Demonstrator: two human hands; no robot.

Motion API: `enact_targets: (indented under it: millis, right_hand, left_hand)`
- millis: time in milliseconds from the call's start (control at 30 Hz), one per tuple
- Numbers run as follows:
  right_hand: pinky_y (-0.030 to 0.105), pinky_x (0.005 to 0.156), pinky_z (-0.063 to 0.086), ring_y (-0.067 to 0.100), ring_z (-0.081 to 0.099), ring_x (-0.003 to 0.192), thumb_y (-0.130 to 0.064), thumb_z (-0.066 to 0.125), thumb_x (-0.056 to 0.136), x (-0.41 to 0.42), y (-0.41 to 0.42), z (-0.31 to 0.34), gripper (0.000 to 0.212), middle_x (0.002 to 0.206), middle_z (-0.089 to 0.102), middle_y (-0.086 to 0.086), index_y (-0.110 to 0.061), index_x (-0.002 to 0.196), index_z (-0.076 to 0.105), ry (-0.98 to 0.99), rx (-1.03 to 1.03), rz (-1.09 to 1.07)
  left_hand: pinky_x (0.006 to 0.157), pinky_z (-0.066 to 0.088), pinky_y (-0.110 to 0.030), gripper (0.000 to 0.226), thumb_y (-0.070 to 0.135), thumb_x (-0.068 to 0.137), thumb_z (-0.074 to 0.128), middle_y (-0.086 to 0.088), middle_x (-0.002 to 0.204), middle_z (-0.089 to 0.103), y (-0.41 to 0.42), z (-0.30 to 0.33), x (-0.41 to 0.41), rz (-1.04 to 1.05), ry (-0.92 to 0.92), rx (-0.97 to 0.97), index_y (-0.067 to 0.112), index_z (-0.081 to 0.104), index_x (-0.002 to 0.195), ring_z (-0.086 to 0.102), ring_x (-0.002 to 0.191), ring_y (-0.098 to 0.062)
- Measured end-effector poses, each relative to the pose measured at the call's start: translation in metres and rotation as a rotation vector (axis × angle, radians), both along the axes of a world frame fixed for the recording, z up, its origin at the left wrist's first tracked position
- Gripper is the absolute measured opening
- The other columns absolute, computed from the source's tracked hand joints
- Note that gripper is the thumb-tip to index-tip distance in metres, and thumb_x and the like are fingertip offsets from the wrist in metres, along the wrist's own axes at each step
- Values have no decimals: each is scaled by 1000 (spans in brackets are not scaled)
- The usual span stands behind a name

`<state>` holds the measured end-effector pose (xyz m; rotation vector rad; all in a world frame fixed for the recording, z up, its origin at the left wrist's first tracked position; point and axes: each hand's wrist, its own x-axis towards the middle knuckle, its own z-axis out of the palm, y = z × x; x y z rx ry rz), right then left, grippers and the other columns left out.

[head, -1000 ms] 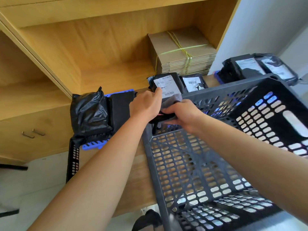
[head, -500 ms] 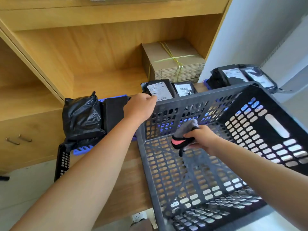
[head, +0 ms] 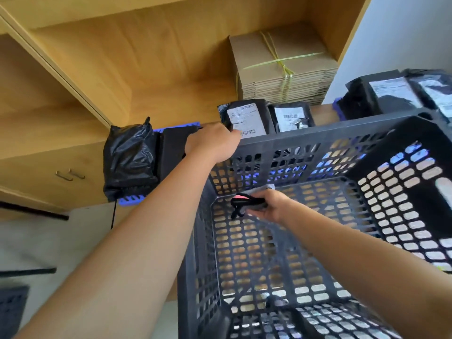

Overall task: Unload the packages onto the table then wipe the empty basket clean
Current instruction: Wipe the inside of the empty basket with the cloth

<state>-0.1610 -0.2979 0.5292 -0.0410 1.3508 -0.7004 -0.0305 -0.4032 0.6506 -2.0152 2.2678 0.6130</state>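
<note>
One dark grey basket (head: 305, 140) with perforated walls and floor stands tilted on the wooden table (head: 322, 112), and no package lies inside it. The left hand (head: 211, 144) curls its fingers over the basket's far rim at the left corner. The right hand (head: 267, 206) is down inside, gripping a folded grey cloth (head: 247, 201) with a pink patch and black trim, held against the floor near the far wall. Just beyond the rim lie two black packages with white barcode labels (head: 247, 118), side by side on the table. Two more black labelled packages (head: 391, 94) sit to the right, blurred. At the left are one crumpled black bag (head: 129, 155) and a flat black parcel (head: 172, 150) touching it. One tied bundle of flat cardboard (head: 281, 67) rests on the shelf.
</note>
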Motion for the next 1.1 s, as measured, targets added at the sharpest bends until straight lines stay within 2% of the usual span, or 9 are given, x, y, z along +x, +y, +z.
enact_targets:
  millis: [200,333,400,567,700,900,967,1033,1100]
  right_hand:
    - [32,41,54,33,65,68,-1,42,103,-2,-25,-27,23,92,60,22,0,87,59,-81,73,-52]
    - [34,34,50,34,60,100,-2,35,106,-1,-40,-36,21,84,55,20,1,91,50,-24,130,45]
    - [34,34,49,34,62,96,-3,36,106,-2,-42,-36,17,86,55,20,1,96,49,4,145,90]
    - [31,41,56,31,66,79,3,42,101,-5,-35,-29,24,107,65,19,3,115,62,23,10,70]
    - [29,51,60,26,69,75,1,46,100,-10,-32,9,23,103,70,16,-1,98,68,-29,-107,94]
    - [36,59,62,31,72,86,4,55,94,-27,-29,79,21,112,71,19,4,114,63,44,-317,172]
    - [37,61,62,33,73,87,5,57,93,-31,-30,99,22,109,71,20,3,114,62,81,-365,208]
    - [40,64,63,36,73,89,5,58,92,-29,-28,112,21,109,71,20,2,113,61,129,-384,250]
    - [40,64,63,36,72,89,5,58,93,-22,-26,118,19,109,70,22,4,112,60,174,-409,289]
  left_hand:
    - [52,23,-32,43,44,95,29,-5,64,39,-3,-5,-1,-9,-56,-4,15,36,64,39,56,-25]
    - [52,20,-32,40,39,96,27,-4,63,38,-3,-3,-3,-39,-125,-30,14,36,67,37,56,-24]
    - [51,19,-31,33,34,94,23,-4,65,39,-2,-2,-3,-74,-161,-39,13,38,73,37,57,-23]
    - [52,21,-32,38,38,83,13,-6,69,42,0,0,-5,-61,-163,6,12,40,75,43,63,-27]
    - [55,23,-33,37,42,93,25,-6,69,42,-1,6,-7,34,-96,113,16,36,69,42,63,-26]
    - [66,27,-36,41,47,97,30,-21,88,53,3,16,-11,103,-47,216,18,37,69,49,71,-31]
    - [71,32,-38,39,47,92,30,-15,85,52,2,17,-12,119,14,294,14,45,76,50,77,-29]
    - [85,38,-39,37,45,92,32,-6,104,60,1,23,-15,99,97,374,16,55,89,53,93,-27]
    - [92,34,-39,27,42,101,36,0,110,52,1,26,-16,135,186,414,21,53,100,47,101,-22]
